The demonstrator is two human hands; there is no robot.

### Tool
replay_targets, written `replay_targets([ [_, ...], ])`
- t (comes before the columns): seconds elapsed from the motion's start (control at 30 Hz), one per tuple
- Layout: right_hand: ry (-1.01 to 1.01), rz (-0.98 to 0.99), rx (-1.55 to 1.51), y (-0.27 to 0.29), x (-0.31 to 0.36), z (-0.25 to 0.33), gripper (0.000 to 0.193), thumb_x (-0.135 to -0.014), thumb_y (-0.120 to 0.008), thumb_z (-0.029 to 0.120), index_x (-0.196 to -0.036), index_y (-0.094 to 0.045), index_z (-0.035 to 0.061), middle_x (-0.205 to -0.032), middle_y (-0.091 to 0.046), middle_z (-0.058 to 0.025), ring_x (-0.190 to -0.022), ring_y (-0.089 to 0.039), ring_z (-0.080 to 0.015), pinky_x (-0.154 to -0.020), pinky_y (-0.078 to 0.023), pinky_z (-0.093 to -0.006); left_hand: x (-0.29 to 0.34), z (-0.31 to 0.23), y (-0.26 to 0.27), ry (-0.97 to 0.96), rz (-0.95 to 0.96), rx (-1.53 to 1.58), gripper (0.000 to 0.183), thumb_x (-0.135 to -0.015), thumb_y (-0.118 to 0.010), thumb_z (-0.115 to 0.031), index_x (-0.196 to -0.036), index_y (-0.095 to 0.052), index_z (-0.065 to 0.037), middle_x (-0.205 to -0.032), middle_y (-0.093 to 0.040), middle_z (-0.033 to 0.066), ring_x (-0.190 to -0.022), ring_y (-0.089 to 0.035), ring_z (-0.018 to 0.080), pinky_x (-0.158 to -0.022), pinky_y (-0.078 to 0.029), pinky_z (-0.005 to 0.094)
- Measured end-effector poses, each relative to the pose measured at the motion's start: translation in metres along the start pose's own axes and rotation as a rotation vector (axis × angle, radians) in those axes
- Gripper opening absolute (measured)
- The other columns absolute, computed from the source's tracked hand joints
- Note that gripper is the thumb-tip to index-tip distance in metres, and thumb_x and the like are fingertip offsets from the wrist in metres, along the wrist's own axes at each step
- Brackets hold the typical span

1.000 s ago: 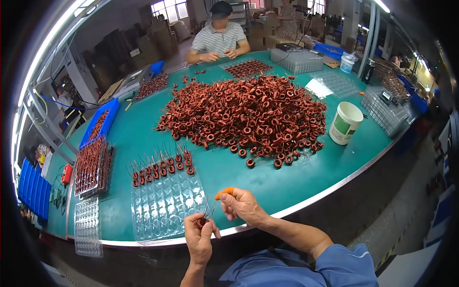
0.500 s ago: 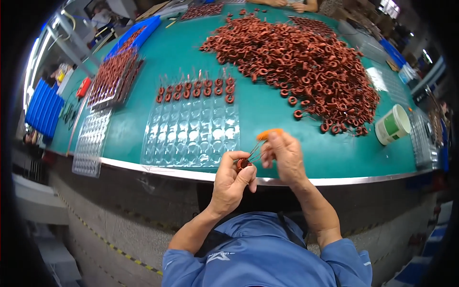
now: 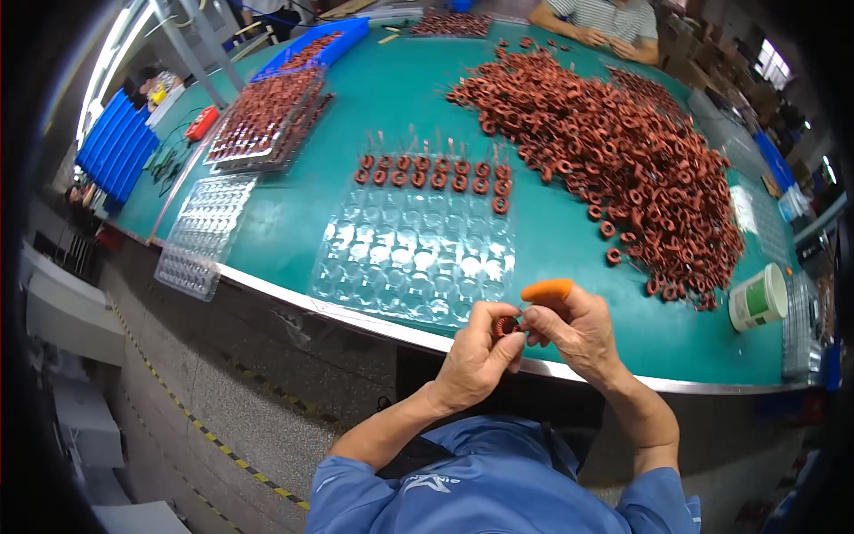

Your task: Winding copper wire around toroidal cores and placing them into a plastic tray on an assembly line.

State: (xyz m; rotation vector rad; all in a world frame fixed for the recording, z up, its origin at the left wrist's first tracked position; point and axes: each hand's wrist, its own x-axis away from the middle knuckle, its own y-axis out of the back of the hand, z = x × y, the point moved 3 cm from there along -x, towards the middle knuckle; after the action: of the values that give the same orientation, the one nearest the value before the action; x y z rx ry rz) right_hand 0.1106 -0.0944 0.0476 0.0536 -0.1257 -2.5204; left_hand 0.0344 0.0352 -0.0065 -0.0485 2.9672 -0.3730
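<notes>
A small copper-wound ring coil (image 3: 504, 327) is pinched between the thumb and fingers of my left hand (image 3: 470, 363), over the table's front edge. My right hand (image 3: 585, 340) meets it from the right, thumb and fingers closed at the coil's side, apparently on its wire leads; the fingertips hide the exact grip. An orange cover (image 3: 546, 290) sits on its index finger. Left of my hands lies a clear plastic tray (image 3: 391, 267) with round pockets. Several coils (image 3: 439, 181) stand in its far rows, leads pointing up, and the right column reaches one coil nearer.
A big heap of coils (image 3: 614, 169) covers the right of the green table (image 3: 569, 254). A white-green tub (image 3: 759, 298) stands far right. Filled trays (image 3: 267, 120), an empty tray (image 3: 206, 227) and a blue bin (image 3: 316, 49) are left. Another person's hands (image 3: 614, 43) rest opposite.
My right hand has closed in on the coil, where before it was apart near the leads. The whole view has shifted, placing the table further right and lower.
</notes>
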Motion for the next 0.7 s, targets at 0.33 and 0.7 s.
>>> replay_targets([
  [0.33,0.451,0.032,0.61,0.0,-0.157,0.033,0.011,-0.088,-0.061,0.008,-0.096,-0.065,0.0005,-0.071,-0.066,-0.0089,-0.056,-0.059,-0.0132,-0.053,-0.047,-0.028,-0.025,-0.007,0.053,-0.293,-0.227,-0.716,0.034,-0.089,-0.058,-0.003,-0.121,-0.045,0.001,-0.088,-0.059,0.0105,-0.076,-0.06,0.0201,-0.071,-0.05,0.0317],
  [0.7,0.666,0.032,1.027,0.007,-0.165,0.003,0.04,-0.085,-0.065,0.017,-0.121,-0.051,0.0044,-0.098,-0.059,-0.0164,-0.078,-0.062,-0.0351,-0.064,-0.05,-0.043,-0.023,-0.018,0.047,-0.489,-0.153,-0.824,0.019,-0.084,-0.06,0.001,-0.102,-0.056,-0.001,-0.09,-0.058,0.0162,-0.081,-0.06,0.034,-0.069,-0.049,0.0374],
])
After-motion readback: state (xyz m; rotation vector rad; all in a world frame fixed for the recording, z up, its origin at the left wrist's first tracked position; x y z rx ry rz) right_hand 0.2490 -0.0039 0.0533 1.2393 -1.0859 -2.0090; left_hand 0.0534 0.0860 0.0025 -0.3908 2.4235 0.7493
